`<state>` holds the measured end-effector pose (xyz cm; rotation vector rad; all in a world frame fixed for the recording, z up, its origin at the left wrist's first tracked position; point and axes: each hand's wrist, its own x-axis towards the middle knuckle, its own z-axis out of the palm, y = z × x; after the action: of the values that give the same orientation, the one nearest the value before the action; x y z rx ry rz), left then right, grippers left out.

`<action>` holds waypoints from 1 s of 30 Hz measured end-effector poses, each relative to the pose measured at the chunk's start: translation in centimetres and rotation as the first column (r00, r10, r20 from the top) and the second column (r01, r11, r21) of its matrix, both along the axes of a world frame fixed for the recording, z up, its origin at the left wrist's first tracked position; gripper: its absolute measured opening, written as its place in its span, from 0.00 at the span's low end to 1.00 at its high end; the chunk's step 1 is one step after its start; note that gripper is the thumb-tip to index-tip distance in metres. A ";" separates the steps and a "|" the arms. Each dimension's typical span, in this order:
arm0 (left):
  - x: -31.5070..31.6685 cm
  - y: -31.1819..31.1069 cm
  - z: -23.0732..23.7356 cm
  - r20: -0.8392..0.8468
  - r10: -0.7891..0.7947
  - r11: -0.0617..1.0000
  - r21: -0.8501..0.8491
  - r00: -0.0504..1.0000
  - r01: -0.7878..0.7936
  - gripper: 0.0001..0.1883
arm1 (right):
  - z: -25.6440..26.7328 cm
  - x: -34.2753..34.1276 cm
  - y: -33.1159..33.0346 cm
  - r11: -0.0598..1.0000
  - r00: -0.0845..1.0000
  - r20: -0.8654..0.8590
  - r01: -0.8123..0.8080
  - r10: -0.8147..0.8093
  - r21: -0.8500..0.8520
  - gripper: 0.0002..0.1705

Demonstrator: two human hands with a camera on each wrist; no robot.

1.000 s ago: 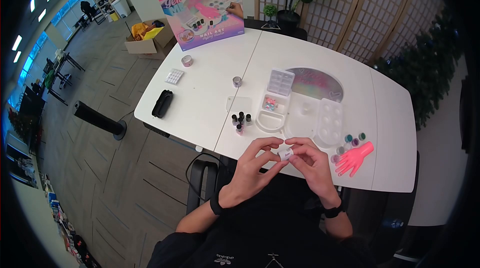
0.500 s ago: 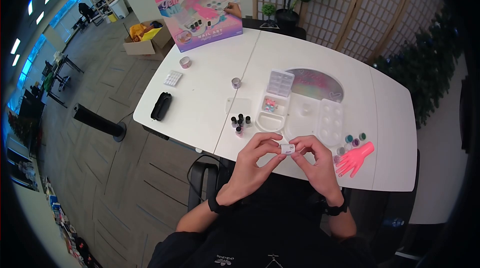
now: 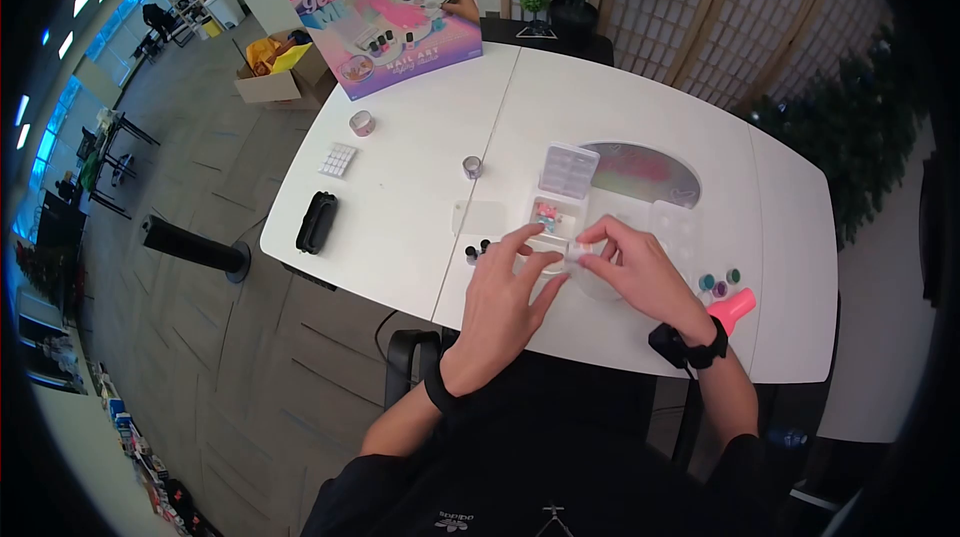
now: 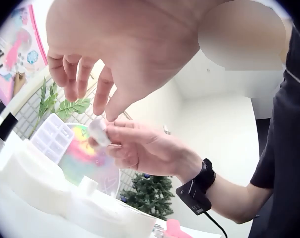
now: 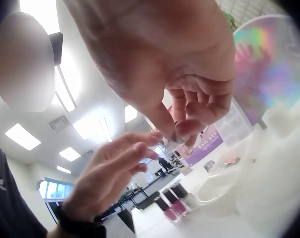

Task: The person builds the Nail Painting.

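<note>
On the white table (image 3: pixel 400 177), the pink-and-purple cardboard box (image 3: pixel 390 27) stands left, behind the black oblong case (image 3: pixel 317 223), the white plastic compartment tray (image 3: pixel 570 223) lies beneath the small white cylinder (image 3: pixel 576 251), and small round pots (image 3: pixel 720 289) lie right.

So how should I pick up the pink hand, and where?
Probably by the wrist end of the pink hand, coming from the person's right and wrapping your fingers round it. That smooth, narrow end sticks out past the person's right arm, which hides the rest in the head view. The little pots sit close by on its far side, so the right looks freer.
</note>
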<state>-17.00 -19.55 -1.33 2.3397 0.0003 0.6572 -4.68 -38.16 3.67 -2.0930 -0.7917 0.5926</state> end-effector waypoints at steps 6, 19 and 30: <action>-0.8 -0.5 0.3 -0.050 -0.013 0.999 -0.048 0.999 0.011 0.12 | -5.1 3.5 2.8 0.997 0.958 0.285 0.064 -0.047 -0.053 0.13; -1.4 -1.7 -3.7 -0.268 -0.200 0.977 -0.131 0.942 0.170 0.06 | -6.9 4.4 4.3 0.953 0.923 0.375 0.035 0.085 -0.302 0.10; -1.7 -0.4 -0.9 -0.262 -0.180 0.979 -0.145 0.948 0.146 0.08 | -7.2 4.8 4.2 0.956 0.853 0.492 -0.024 0.173 -0.294 0.08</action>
<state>-18.71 -19.91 -2.23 2.2614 -0.0266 0.2414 0.15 -33.99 -3.49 -2.5295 -1.1785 0.1916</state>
